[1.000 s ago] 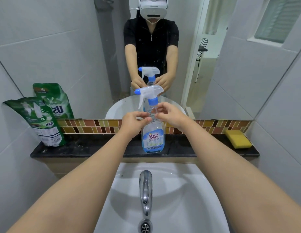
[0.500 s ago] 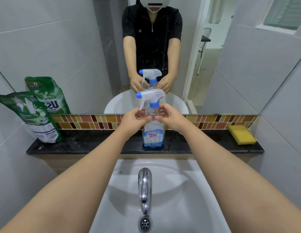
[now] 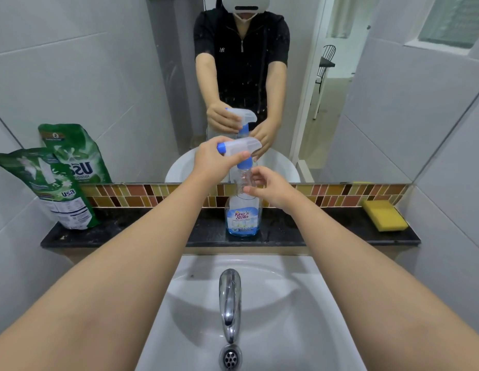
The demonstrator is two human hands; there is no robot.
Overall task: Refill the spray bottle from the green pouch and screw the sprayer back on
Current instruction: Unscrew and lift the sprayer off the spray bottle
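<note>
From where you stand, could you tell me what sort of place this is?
Most likely a home bathroom: a white sink with a chrome tap, a wall mirror above a dark ledge, and tiled walls.

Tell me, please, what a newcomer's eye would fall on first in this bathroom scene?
First, the spray bottle standing mid-ledge behind the sink, with the left hand gripping its white sprayer and the right hand at its neck. Next, the green pouch leaning at the ledge's left end and the yellow sponge at its right. The mirror above repeats the person and the bottle.
</note>
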